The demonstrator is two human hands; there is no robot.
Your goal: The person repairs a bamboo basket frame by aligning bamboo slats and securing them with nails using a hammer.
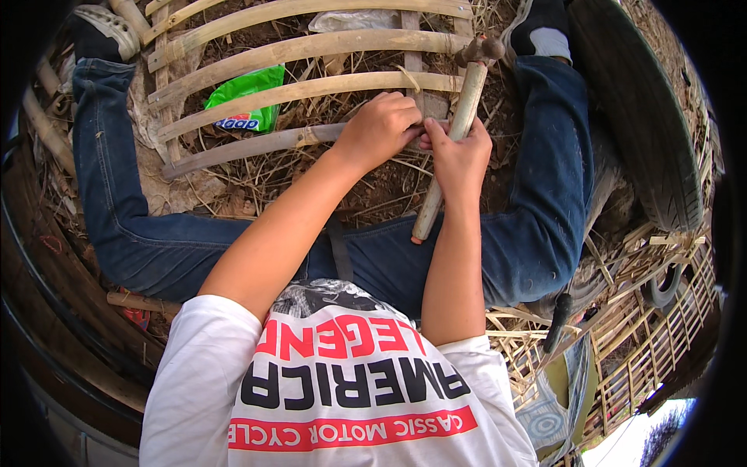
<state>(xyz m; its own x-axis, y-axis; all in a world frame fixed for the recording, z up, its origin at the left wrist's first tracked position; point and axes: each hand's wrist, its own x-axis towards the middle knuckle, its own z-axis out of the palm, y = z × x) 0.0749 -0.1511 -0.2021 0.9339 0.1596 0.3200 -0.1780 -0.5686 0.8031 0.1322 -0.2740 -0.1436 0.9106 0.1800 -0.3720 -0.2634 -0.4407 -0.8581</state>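
My left hand (380, 129) is closed at the right end of the nearest bamboo slat (257, 145), its fingertips curled inward; what they pinch is hidden. Close beside it, almost touching, my right hand (461, 154) has a hammer (470, 100) tucked in its grip. The hammer's rusty head points away from me and its worn wooden handle slopes down toward my lap. Thumb and fingers of that hand also come together near the left fingertips, and anything tiny between them is too small to tell. Several curved slats lie beyond, fixed across narrow cross strips (413, 48).
My legs in blue jeans (537, 179) spread around the slatted frame. A green plastic packet (261, 92) lies under the slats on dirt and straw. To the right stands a black tyre (657, 117); a woven bamboo lattice (654, 338) and a dark handle (559, 321) lie nearer.
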